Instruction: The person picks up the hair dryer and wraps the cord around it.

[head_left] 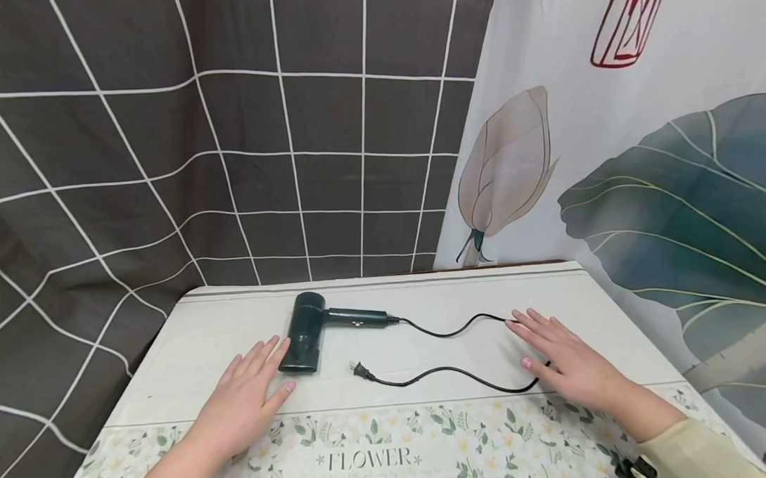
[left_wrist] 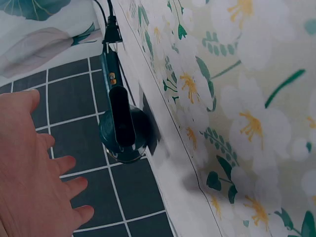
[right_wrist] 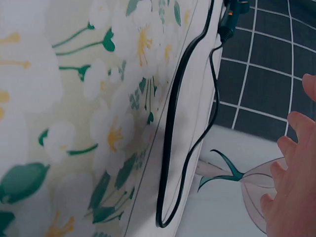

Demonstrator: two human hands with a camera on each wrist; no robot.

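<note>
Hand [right_wrist: 296, 177]; cord bend [right_wrist: 160, 217], right wrist only

The hair dryer [head_left: 305, 333] presents a smooth, hard plastic housing with a moderate gloss; its cord [head_left: 445, 335] appears smooth and rubbery, and its plug [head_left: 364, 371] moulded plastic with metal prongs [head_left: 353, 366]. The table cover [head_left: 233, 314] looks smooth with a soft sheen. The gridded curtain [head_left: 328, 114] and sleeve [head_left: 694, 453] are matt cloth.
</note>
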